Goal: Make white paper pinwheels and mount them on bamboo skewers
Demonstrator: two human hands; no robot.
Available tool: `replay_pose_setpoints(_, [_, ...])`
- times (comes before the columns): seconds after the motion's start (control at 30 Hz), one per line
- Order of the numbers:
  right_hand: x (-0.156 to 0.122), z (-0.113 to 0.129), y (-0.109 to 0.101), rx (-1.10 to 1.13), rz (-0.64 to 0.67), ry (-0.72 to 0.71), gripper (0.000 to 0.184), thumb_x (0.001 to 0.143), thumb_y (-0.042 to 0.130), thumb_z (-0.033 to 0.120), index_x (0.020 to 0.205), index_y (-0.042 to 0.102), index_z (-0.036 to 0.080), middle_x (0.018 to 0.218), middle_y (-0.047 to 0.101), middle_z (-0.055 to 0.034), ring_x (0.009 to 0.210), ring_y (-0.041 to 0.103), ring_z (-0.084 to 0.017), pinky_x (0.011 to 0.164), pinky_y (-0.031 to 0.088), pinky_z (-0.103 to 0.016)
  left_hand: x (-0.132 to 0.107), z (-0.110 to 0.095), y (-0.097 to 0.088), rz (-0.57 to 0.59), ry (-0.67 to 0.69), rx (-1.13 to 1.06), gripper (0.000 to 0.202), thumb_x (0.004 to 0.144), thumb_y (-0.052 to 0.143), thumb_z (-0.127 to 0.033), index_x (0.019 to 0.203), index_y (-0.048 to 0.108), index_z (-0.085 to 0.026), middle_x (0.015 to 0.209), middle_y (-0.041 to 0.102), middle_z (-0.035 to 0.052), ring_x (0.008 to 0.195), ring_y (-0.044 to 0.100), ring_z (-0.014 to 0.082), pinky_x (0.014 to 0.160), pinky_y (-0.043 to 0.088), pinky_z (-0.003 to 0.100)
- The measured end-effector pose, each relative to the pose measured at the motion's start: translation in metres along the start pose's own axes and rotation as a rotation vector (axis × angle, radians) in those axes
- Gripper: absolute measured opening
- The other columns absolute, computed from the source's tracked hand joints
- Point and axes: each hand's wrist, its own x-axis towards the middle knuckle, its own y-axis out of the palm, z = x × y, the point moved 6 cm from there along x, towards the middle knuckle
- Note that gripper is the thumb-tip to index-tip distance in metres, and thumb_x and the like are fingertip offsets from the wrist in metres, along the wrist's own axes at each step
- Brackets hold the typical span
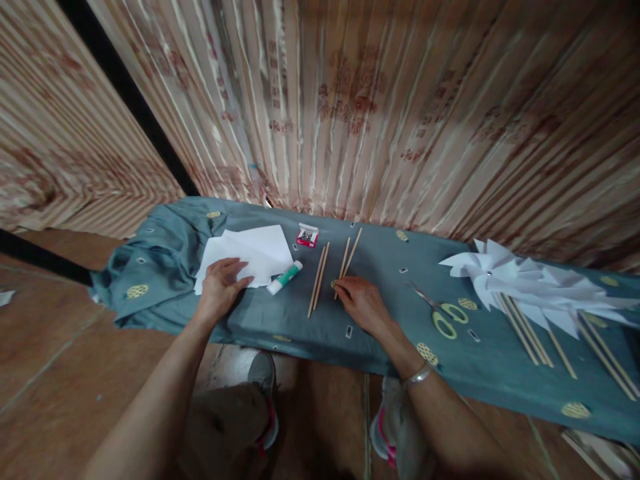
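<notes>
My left hand (pixel 221 285) lies flat, fingers spread, on the near edge of a stack of white paper sheets (pixel 255 252) on a teal cloth-covered bench (pixel 300 320). My right hand (pixel 361 301) rests on the cloth with its fingertips pinched at the near end of a pair of thin wooden sticks (pixel 349 257). Another pair of wooden sticks (pixel 319 278) lies just left of them. A glue stick with a green body (pixel 285 277) lies between the paper and the sticks.
A small red-and-white box of pins (pixel 307 235) sits behind the sticks. Yellow-handled scissors (pixel 440 312) lie to the right. Several white paper pinwheels on sticks (pixel 530 287) are piled at the far right. Striped curtains hang behind the bench; my shoes rest on the tiled floor.
</notes>
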Motion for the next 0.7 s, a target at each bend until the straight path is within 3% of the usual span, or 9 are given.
replay_pose_setpoints(0.3, [0.003, -0.007, 0.004, 0.046, -0.095, -0.051, 0.018, 0.091, 0.050, 0.016, 0.091, 0.068, 0.019, 0.094, 0.073, -0.0067, 0.088, 0.067, -0.020, 0.082, 0.051, -0.031, 0.002, 0.006, 0.009, 0.054, 0.004, 0.079, 0.048, 0.069, 0.071, -0.046, 0.109, 0.068, -0.021, 0.129, 0.059, 0.0104, 0.121, 0.051, 0.0306, 0.105, 0.040, 0.046])
replay_pose_setpoints(0.57, [0.000, -0.010, 0.004, 0.061, -0.124, -0.071, 0.018, 0.091, 0.050, 0.016, 0.094, 0.067, 0.019, 0.096, 0.073, -0.0074, 0.090, 0.067, -0.021, 0.083, 0.052, -0.033, -0.001, 0.000, 0.013, 0.075, 0.127, 0.219, 0.038, 0.084, 0.053, -0.047, 0.104, 0.070, -0.020, 0.125, 0.063, 0.0105, 0.116, 0.055, 0.0305, 0.098, 0.044, 0.047])
replay_pose_setpoints(0.7, [-0.001, -0.011, 0.005, 0.061, -0.132, -0.073, 0.018, 0.091, 0.050, 0.016, 0.096, 0.067, 0.018, 0.097, 0.073, -0.0078, 0.090, 0.067, -0.021, 0.083, 0.053, -0.034, -0.003, -0.011, 0.015, 0.084, 0.232, 0.246, 0.039, 0.089, 0.046, -0.043, 0.099, 0.072, -0.015, 0.119, 0.066, 0.0140, 0.113, 0.059, 0.0288, 0.097, 0.046, 0.044])
